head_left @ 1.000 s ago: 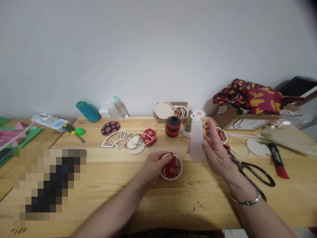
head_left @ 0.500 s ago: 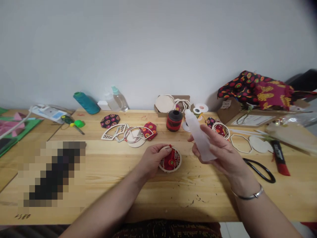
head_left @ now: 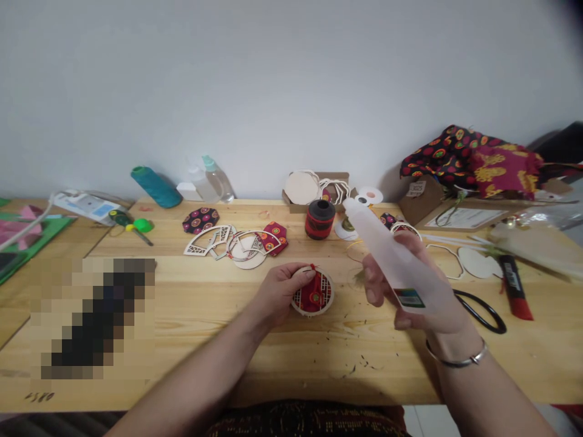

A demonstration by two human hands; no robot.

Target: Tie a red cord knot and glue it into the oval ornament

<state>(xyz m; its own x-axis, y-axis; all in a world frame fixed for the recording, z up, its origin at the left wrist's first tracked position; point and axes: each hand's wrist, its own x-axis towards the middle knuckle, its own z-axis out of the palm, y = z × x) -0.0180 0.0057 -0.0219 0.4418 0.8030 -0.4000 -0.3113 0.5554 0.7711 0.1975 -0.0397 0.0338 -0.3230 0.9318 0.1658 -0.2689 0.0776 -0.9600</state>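
Between the thumb and fingers of my left hand (head_left: 288, 284) is a round wooden lattice ornament (head_left: 315, 296), its pale rim framing red patterned fabric, with a small red knot at the top. My right hand (head_left: 410, 285) grips a frosted white squeeze bottle (head_left: 380, 243) with a small coloured label. The bottle tilts, its narrow tip pointing up and left, well above the table and apart from the ornament. Behind the ornament stands a red and black round container (head_left: 320, 220). Dark scraps (head_left: 357, 364) lie scattered on the wood nearer me.
Fan-shaped wooden frames (head_left: 209, 241) and fabric-covered pieces (head_left: 201, 220) lie left of centre. A teal thread cone (head_left: 156, 187) and clear bottles (head_left: 217, 178) stand by the wall. At right are a cardboard box (head_left: 469, 215) topped with fabric, a black-and-red tube (head_left: 514, 288) and a black loop (head_left: 483, 312).
My right hand has turned the bottle and shifted slightly right, so that its label now shows. My left hand keeps the ornament in nearly the same place.
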